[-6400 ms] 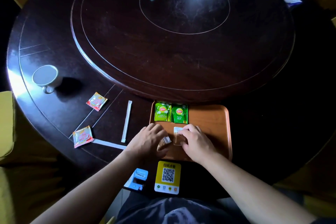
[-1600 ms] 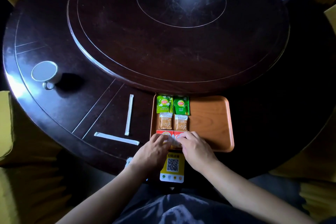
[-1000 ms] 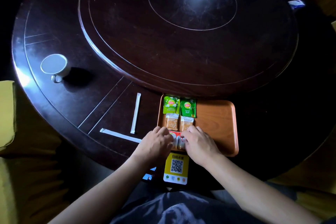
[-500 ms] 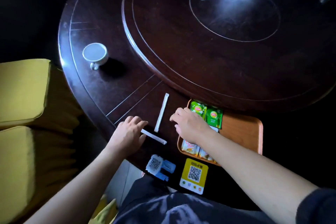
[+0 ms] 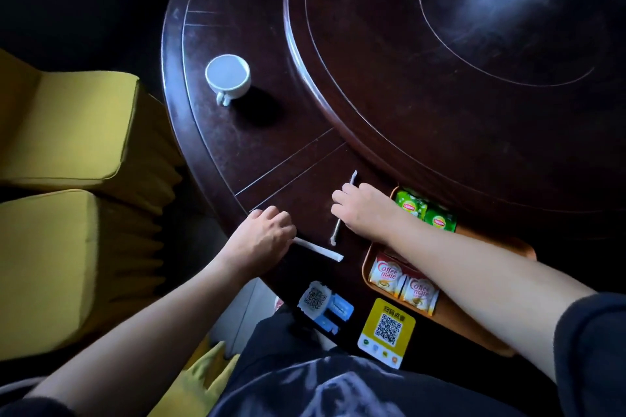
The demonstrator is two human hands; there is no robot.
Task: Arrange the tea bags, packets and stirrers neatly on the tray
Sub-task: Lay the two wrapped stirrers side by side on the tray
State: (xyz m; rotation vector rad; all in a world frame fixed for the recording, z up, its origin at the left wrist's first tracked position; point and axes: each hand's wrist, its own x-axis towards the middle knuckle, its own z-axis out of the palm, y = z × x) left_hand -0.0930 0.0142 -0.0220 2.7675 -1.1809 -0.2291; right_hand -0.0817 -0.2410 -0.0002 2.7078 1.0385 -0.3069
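An orange tray (image 5: 487,332) sits at the table's near edge. On it lie two green tea bags (image 5: 423,211) at the far end and two Coffee-mate packets (image 5: 401,283) at the near end; my right forearm hides what lies between them. Two white paper-wrapped stirrers lie on the table left of the tray. My left hand (image 5: 261,242) is closed on the end of the near stirrer (image 5: 320,250). My right hand (image 5: 364,208) rests over the middle of the far stirrer (image 5: 336,234), fingers curled on it.
A white cup (image 5: 227,76) stands to the far left on the dark round table (image 5: 277,132). The raised turntable (image 5: 440,78) fills the centre. A yellow QR card (image 5: 386,332) and a blue-white QR tag (image 5: 323,305) sit at the near edge. Yellow chairs (image 5: 67,179) stand left.
My view has swung left. Both hands left the packets on the tray and reached to the stirrers: the left closed on the near one, the right came down on the far one.
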